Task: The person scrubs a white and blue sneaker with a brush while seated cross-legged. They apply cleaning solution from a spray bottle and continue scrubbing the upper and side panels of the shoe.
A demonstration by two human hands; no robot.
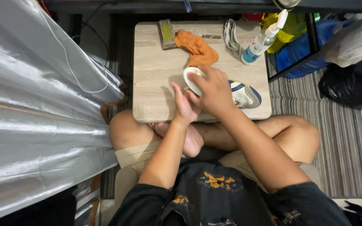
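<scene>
— How is the sneaker [243, 94] held?
— It is gripped from above by the right hand [214, 90], fingers closed over the heel end, while the left hand [184, 104] is pressed against the white sole edge from below; how tightly it is curled cannot be told.
— Where is it kept?
— It is propped at the near edge of the small wooden table [156, 83].
— How would it handle?
— Light and fairly stiff at the sole, soft in the upper; the sole rim is probably best taken.
— What lies beyond?
— An orange cloth [197, 48], a brush [166, 33], laces [230, 37] and a spray bottle [259, 42].

Black printed T-shirt, seemingly beige shorts, bare feet.
</scene>
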